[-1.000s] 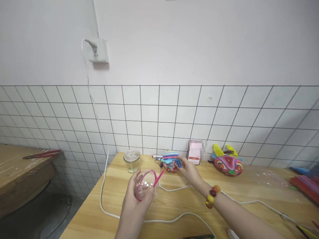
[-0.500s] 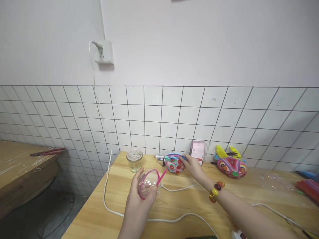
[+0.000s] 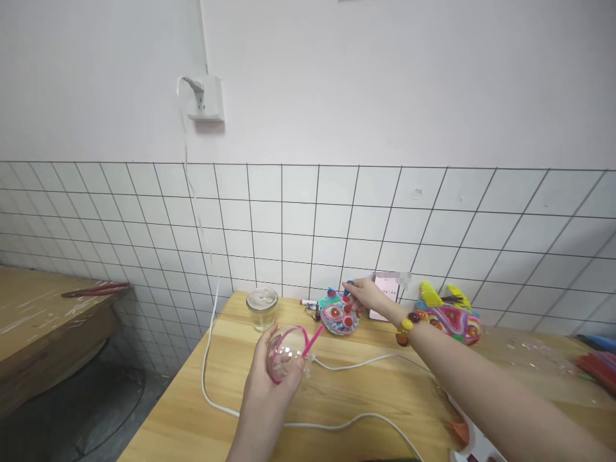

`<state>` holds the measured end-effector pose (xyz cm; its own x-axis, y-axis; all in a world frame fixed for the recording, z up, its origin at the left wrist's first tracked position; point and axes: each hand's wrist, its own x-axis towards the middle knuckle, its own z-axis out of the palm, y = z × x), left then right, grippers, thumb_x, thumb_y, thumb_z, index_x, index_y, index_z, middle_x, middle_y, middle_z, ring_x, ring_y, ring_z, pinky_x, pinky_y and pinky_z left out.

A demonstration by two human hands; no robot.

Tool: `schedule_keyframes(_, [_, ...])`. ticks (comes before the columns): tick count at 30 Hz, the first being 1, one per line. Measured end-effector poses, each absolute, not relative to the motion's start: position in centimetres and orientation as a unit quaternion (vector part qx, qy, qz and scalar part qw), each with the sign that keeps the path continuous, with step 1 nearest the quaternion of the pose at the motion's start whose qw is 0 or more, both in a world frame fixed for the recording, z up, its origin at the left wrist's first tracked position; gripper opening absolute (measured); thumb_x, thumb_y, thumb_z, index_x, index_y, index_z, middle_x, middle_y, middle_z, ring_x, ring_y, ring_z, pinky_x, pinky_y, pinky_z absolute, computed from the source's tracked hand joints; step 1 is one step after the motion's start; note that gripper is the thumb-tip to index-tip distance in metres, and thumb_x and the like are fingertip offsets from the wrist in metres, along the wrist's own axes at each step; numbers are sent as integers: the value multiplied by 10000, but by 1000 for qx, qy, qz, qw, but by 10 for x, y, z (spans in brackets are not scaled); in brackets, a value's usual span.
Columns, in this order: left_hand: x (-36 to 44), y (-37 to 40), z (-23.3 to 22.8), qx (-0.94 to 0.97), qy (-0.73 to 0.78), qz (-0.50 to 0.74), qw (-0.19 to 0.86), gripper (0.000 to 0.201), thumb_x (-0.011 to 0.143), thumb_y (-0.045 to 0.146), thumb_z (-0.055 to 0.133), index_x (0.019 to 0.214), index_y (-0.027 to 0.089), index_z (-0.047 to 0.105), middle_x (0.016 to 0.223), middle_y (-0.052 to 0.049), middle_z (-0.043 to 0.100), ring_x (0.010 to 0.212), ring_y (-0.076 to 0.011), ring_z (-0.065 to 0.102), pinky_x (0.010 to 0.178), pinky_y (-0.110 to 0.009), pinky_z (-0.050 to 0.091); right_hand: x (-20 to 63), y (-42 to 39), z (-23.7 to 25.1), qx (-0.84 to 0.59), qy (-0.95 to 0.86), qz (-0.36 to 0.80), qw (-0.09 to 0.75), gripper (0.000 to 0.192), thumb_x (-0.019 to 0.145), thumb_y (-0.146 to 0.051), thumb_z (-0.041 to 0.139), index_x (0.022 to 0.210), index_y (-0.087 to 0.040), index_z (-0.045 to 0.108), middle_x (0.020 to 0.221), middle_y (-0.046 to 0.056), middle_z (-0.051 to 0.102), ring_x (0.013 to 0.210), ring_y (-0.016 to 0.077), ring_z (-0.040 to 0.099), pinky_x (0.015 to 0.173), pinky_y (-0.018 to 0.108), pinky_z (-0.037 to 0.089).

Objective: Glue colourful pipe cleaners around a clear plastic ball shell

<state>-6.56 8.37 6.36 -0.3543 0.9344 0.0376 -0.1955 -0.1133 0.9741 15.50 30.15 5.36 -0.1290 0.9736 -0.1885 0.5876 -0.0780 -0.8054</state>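
My left hand (image 3: 274,378) is wrapped round a clear plastic ball (image 3: 287,353) trimmed with a pink fuzzy strip (image 3: 314,340), whose end sticks out to the upper right. At the back of the table, my right hand (image 3: 368,294) pinches the blue ear of a colourful animal-face craft (image 3: 339,314) covered in swirled strips with red spots. The craft's left ear is visible, blue with a red centre. Beads circle my right wrist. Beyond my left hand stands a lidded glass jar (image 3: 262,309) of pale liquid.
A second animal face (image 3: 452,314) with yellow ears stands partly behind my right forearm. A phone (image 3: 385,292) leans on the tiled wall, and a marker (image 3: 308,302) lies nearby. White cables (image 3: 337,427) cross the table. Pliers (image 3: 96,290) rest on the left-hand table; fuzzy strips (image 3: 599,369) lie far right.
My right hand has risen slightly, and the animal face it holds has tilted up, bringing its ears into view. My left hand keeps the ball in place. The view has shifted slightly.
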Motion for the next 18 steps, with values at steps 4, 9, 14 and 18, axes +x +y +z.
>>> schedule_keyframes(4, [-66,85,62,366,504,654,430,678,650,403,690,1241,175,449,1201,-163,598,984,-279,626,791,-370,509,152,312,59,-628,-618,414,228,244,923,-343,538,1066,-153,592,977,37,653,754,141,646,654,312,552])
schedule_keyframes(9, [-69,86,60,371,528,633,428,669,650,391,692,1246,195,458,1191,-133,610,943,-261,637,824,-371,486,149,319,60,-632,-619,419,207,235,922,-324,541,1084,-160,589,1020,46,647,794,150,646,683,325,554])
schedule_keyframes(14, [-70,89,55,371,539,632,415,680,635,388,700,1249,197,479,1125,-115,643,1006,-272,614,847,-354,463,148,323,58,-623,-649,391,194,248,921,-323,543,1108,-164,581,1059,53,639,836,164,645,716,348,552])
schedule_keyframes(18, [-69,90,55,367,541,635,411,689,624,387,700,1243,185,477,1068,-113,655,1029,-280,604,836,-355,469,147,321,59,-601,-694,352,180,241,922,-329,541,1086,-159,589,1028,46,646,809,157,646,699,337,551])
